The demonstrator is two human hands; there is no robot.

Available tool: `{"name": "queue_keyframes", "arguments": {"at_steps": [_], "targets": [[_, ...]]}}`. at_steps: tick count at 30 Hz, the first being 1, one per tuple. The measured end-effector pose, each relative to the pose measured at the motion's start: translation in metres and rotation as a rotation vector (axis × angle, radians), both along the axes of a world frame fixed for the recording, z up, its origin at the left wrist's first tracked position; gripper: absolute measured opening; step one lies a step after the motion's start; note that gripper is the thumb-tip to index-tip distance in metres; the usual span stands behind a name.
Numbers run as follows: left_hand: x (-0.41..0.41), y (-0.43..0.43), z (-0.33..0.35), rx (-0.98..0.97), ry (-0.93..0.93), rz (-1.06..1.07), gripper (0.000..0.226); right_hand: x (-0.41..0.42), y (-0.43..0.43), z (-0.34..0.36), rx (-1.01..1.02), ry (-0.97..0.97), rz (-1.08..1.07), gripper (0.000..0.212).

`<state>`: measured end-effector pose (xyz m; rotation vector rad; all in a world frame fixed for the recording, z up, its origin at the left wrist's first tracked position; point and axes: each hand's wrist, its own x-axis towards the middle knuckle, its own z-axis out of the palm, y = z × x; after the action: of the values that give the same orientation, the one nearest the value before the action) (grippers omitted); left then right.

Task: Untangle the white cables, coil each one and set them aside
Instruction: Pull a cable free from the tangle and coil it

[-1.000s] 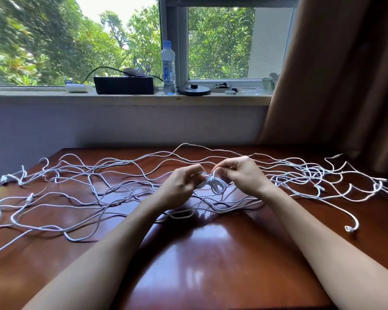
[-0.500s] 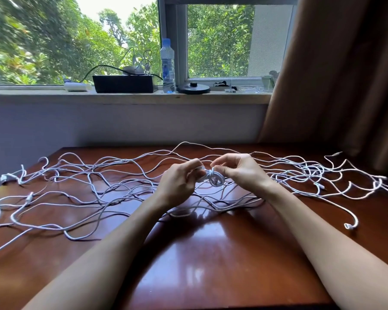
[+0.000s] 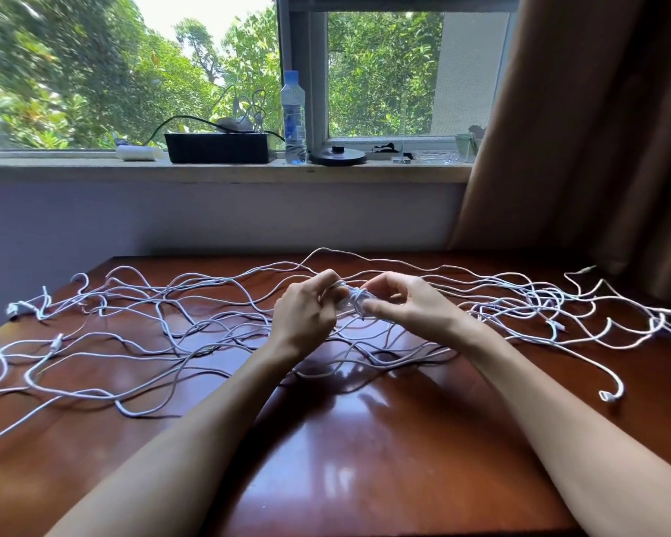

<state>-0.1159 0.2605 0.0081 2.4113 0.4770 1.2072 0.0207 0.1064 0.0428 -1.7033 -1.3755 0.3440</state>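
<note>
Coiling step, looks early: left hand (image 3: 307, 315) and right hand (image 3: 407, 304) each have a grip pinched on a small white bundle (image 3: 355, 301) mid-counter (image 3: 365, 478), loose cables (image 3: 171, 327) sprawl 9 to 3 o'clock, so next probably feed in slack without snagging crossings.

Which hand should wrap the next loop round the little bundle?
Probably the right hand: it only pinches the edge of the small coil, so it can let go and fetch cable, while the left hand grips that coil and steadies it.
</note>
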Motion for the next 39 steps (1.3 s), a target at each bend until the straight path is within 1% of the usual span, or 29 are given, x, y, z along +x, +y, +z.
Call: {"name": "queue_keyframes", "arguments": {"at_steps": [2, 4, 5, 7, 10, 12, 15, 16, 18, 20, 23, 26, 31, 34, 36, 39], "targets": [[0.001, 0.001, -0.001, -0.048, -0.011, -0.010, 0.016, -0.004, 0.002, -0.005, -0.026, -0.132, -0.038, 0.041], [0.002, 0.000, 0.000, -0.080, -0.023, -0.021, 0.017, -0.009, 0.007, -0.012, -0.006, -0.234, -0.109, 0.050], [0.002, -0.001, 0.000, -0.091, -0.031, -0.025, 0.018, -0.011, 0.009, -0.015, 0.024, -0.262, -0.134, 0.048], [0.003, -0.002, 0.000, -0.120, -0.044, -0.034, 0.017, -0.013, 0.014, -0.020, 0.104, -0.318, -0.153, 0.038], [0.003, 0.002, -0.001, -0.169, -0.064, -0.044, 0.014, -0.010, 0.017, -0.023, 0.188, -0.394, -0.128, 0.026], [0.002, 0.004, 0.000, -0.183, -0.077, -0.036, 0.015, -0.007, 0.016, -0.022, 0.207, -0.438, -0.099, 0.025], [0.000, 0.003, 0.003, -0.221, -0.097, -0.038, 0.021, -0.002, 0.017, -0.020, 0.210, -0.539, -0.087, 0.035], [0.001, 0.003, 0.004, -0.240, -0.098, -0.040, 0.023, -0.002, 0.017, -0.019, 0.218, -0.546, -0.093, 0.037], [0.001, 0.003, 0.006, -0.280, -0.096, -0.038, 0.026, -0.003, 0.015, -0.016, 0.232, -0.473, -0.114, 0.036], [0.001, 0.003, 0.007, -0.317, -0.096, -0.047, 0.030, -0.006, 0.013, -0.012, 0.254, -0.383, -0.135, 0.027], [0.002, 0.002, 0.008, -0.384, -0.085, -0.083, 0.030, -0.006, 0.012, -0.010, 0.304, -0.386, -0.179, 0.013], [0.002, 0.002, 0.008, -0.449, -0.075, -0.120, 0.028, -0.006, 0.013, -0.011, 0.328, -0.370, -0.215, 0.010], [0.003, 0.003, 0.008, -0.495, -0.084, -0.163, 0.029, -0.001, 0.013, -0.012, 0.315, -0.319, -0.241, 0.012], [0.004, 0.005, 0.006, -0.506, -0.072, -0.170, 0.027, 0.001, 0.011, -0.011, 0.296, -0.325, -0.218, 0.012], [0.005, 0.007, 0.004, -0.516, -0.066, -0.168, 0.029, 0.004, 0.010, -0.010, 0.290, -0.343, -0.202, 0.012], [0.004, 0.005, 0.006, -0.539, -0.074, -0.206, 0.034, 0.007, 0.007, -0.010, 0.260, -0.473, -0.184, 0.006]]}}
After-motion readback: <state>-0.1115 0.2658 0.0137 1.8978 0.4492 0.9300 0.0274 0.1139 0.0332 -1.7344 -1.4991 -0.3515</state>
